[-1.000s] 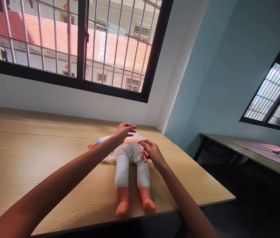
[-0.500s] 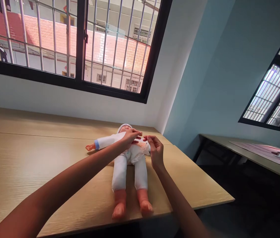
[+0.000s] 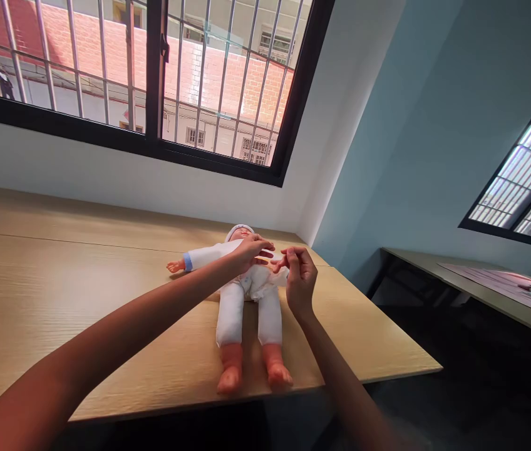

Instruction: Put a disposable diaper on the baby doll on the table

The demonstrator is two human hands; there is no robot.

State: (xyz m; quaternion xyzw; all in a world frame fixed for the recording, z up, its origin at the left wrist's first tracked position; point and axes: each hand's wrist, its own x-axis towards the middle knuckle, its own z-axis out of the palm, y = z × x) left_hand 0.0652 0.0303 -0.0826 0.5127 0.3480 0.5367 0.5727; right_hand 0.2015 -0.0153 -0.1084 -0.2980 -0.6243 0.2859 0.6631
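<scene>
Your left grip (image 3: 252, 250) and right grip (image 3: 301, 282) are raised close together over the middle of a white-clad doll (image 3: 231, 304) lying face up on the wooden worktop (image 3: 106, 282), its bare feet (image 3: 230, 379) toward you, a barred window (image 3: 154, 81) beyond.

The left arm (image 3: 106, 332) is bare from the view's edge at eight o'clock, thicker there and tapering smoothly to a narrow left hand (image 3: 249, 250). The right arm (image 3: 329, 357), equally bare and slim, blurs toward five o'clock. The right hand (image 3: 300, 285) is slender-fingered and bare too.
</scene>
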